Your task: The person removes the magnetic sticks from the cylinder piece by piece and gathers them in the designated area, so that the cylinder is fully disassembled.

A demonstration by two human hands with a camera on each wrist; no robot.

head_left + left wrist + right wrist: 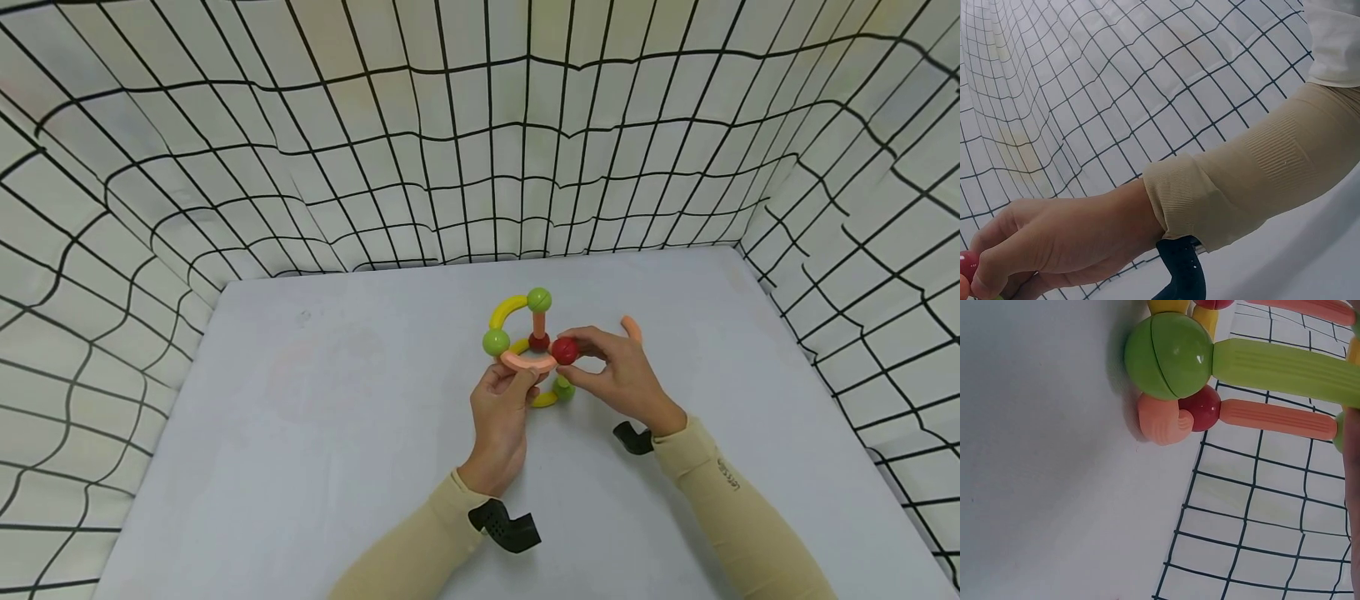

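Observation:
A frame of magnetic balls and rods stands on the table in the head view. My left hand [500, 425] pinches a curved orange rod [528, 363] between thumb and fingers. At this rod's right end, my right hand [626, 375] holds a red ball [565, 350] by thumb and fingertips. A green ball [496, 342] lies by the rod's left end. Behind are a yellow curved rod [506, 309], another green ball [539, 299] and an upright orange rod [539, 325]. In the right wrist view, a green rod [1285, 369] joins a green ball [1169, 356]. My left hand partly hides the lower frame.
A loose orange rod [632, 327] lies just behind my right hand. The white table [315, 433] is bordered by black netting [487, 167] at the back and sides. Black wrist mounts [504, 527] hang by both cuffs.

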